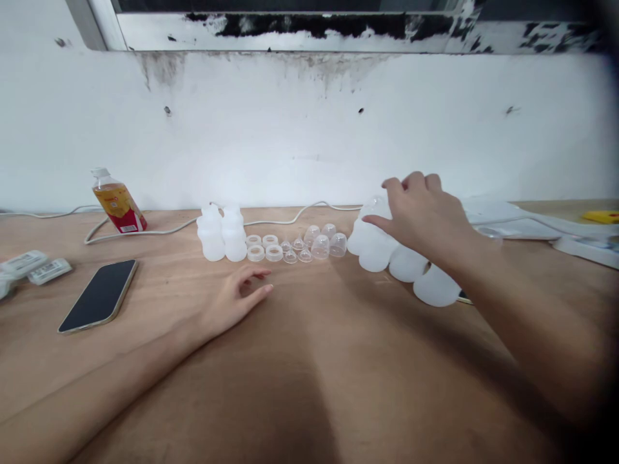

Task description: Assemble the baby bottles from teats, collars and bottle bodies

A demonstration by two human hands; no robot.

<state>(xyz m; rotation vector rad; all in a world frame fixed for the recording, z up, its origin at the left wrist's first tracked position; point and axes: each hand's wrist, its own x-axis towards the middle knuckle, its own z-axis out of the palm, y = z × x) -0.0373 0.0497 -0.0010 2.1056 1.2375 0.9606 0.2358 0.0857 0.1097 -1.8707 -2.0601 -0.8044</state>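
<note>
My left hand (236, 295) rests on the table, fingers loosely bent and thumb apart, with nothing in it. Just beyond its fingertips lie translucent rings (255, 252), small clear teats (290, 255) and clear domed caps (320, 246), set in small groups. To their left, frosted white bottles (211, 238) stand close together. My right hand (420, 209) is raised over a cluster of frosted white rounded containers (374, 250). Its thumb and fingers are spread around a clear dome (377, 206) at the back of the cluster; contact is unclear. The hand and forearm hide part of the cluster.
A phone (99, 296) lies at left near small white packets (48, 270). A drink bottle (120, 203) stands at the back left. A white cable (300, 212) runs along the wall (271, 142). White sheets (503, 219) and a yellow object (601, 216) lie at right.
</note>
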